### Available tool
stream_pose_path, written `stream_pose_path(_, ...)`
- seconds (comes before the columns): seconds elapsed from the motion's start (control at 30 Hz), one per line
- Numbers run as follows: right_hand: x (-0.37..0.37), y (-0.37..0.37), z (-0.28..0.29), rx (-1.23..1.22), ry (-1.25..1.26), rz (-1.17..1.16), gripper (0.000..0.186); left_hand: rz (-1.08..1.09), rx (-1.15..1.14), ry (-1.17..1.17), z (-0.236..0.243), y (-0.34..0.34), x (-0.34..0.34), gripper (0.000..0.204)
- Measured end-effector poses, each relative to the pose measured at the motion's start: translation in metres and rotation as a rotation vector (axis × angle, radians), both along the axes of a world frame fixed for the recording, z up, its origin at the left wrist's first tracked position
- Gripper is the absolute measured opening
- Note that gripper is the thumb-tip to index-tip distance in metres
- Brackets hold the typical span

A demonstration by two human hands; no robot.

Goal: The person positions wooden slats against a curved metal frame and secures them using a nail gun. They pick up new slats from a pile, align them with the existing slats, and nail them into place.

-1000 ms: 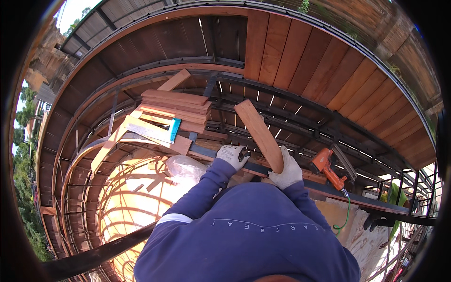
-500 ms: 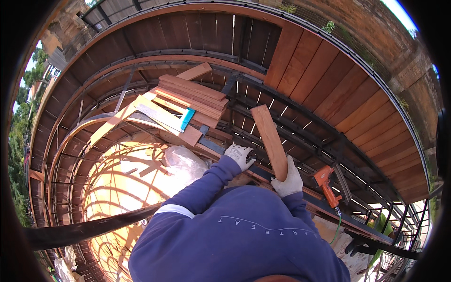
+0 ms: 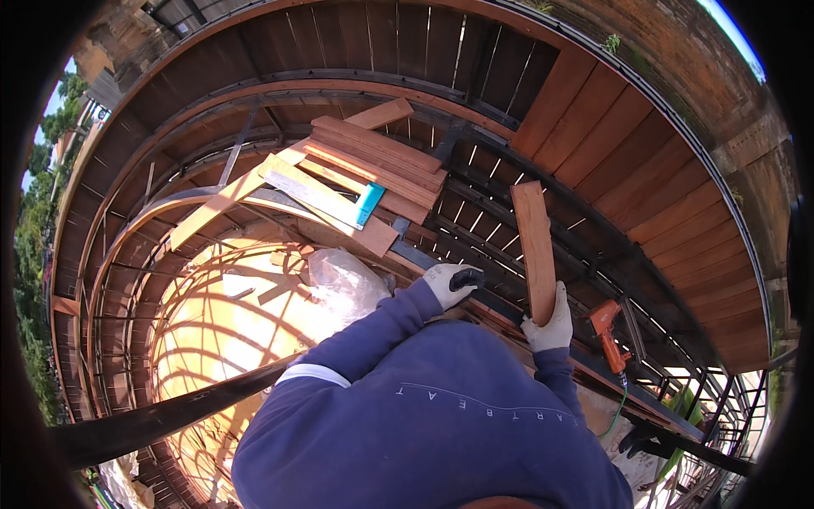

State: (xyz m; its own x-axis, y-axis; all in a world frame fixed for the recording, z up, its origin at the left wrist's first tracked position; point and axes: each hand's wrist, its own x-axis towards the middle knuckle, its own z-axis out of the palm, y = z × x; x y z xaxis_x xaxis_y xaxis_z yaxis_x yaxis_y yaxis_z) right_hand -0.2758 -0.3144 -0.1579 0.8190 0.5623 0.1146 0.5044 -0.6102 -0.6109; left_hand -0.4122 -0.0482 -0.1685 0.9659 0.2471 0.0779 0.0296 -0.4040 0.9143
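Note:
My right hand (image 3: 549, 321) in a pale glove grips the lower end of a short wooden plank (image 3: 532, 242), held almost upright over the dark framework. My left hand (image 3: 449, 282), also gloved, has curled fingers with dark material at them, just above a black steel beam (image 3: 496, 307); what it holds, if anything, I cannot make out. Up and left of it lie stacked boards (image 3: 373, 148) and a carpenter's square (image 3: 312, 193) with a turquoise handle. An orange nail gun (image 3: 609, 335) with a green hose rests right of my right hand.
Curved steel rails and dark slatted decking (image 3: 373, 38) sweep around me. Reddish fitted boards (image 3: 661, 195) cover the upper right. A sunlit floor (image 3: 203, 331) lies below left, with plastic sheeting (image 3: 335, 284). A dark rail (image 3: 161, 428) crosses lower left; greenery lines the far left.
The plank in my right hand has shifted right and become more upright. My left hand has moved slightly right, its fingers still curled. The view of the surroundings has turned slightly.

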Motion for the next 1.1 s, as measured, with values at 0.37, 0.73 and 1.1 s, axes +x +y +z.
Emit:
stream_pose_path(0.37,-0.003,0.01,-0.003,0.025,0.015,-0.186,0.094,0.567,0.011,-0.116,0.014,0.148,-0.108,0.034)
stream_pose_path(0.73,-0.005,0.019,-0.007,0.004,-0.064,-0.35,0.093,0.739,0.341,-0.175,-0.002,0.275,-0.118,0.028)
stream_pose_path(1.1,-0.024,0.036,0.006,-0.041,-0.072,-0.558,0.094,0.444,0.887,-0.186,-0.017,0.267,-0.065,0.039)
